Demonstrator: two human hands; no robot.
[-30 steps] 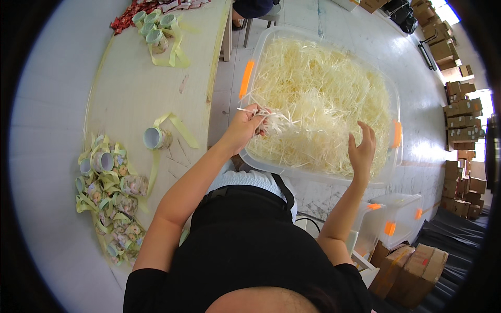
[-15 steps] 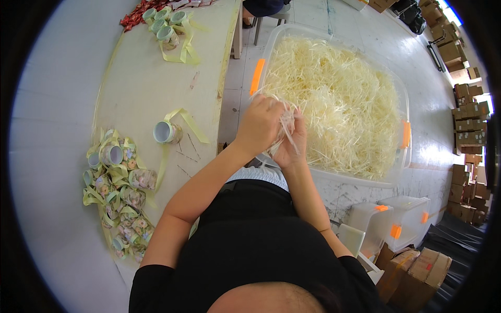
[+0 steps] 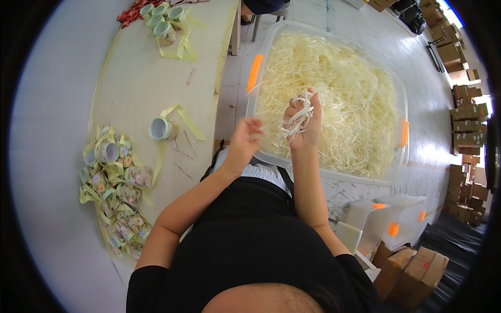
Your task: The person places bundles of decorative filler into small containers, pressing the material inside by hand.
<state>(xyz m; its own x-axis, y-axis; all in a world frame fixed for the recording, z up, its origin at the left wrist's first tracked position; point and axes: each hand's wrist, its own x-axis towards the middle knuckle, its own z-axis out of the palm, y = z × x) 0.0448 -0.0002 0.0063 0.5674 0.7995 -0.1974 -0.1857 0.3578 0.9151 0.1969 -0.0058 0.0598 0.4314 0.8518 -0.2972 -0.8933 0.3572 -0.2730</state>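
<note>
My right hand point(image 3: 308, 125) is closed around a small wad of pale shredded paper point(image 3: 297, 117), held above the near left part of a big clear plastic bin. The bin is heaped with cream-yellow shredded paper point(image 3: 339, 99). My left hand point(image 3: 246, 136) is apart from it, by the bin's near left edge. Its fingers look curled but are smeared by motion, with a faint wisp by the fingertips. On the table to the left, one small floral cup point(image 3: 162, 129) with a pale yellow-green ribbon lies on its side, its open end facing left.
Several more ribboned cups are piled point(image 3: 117, 193) along the table's left edge, and a few stand point(image 3: 164, 26) at its far end beside red packets point(image 3: 136, 13). The bin rim point(image 3: 406, 99) has orange latches. Clear lidded bins point(image 3: 399, 221) and cartons point(image 3: 412, 271) stand at lower right.
My hands, together around the shreds before, have parted. The left moved left and toward me; the right turned up and keeps the wad.
</note>
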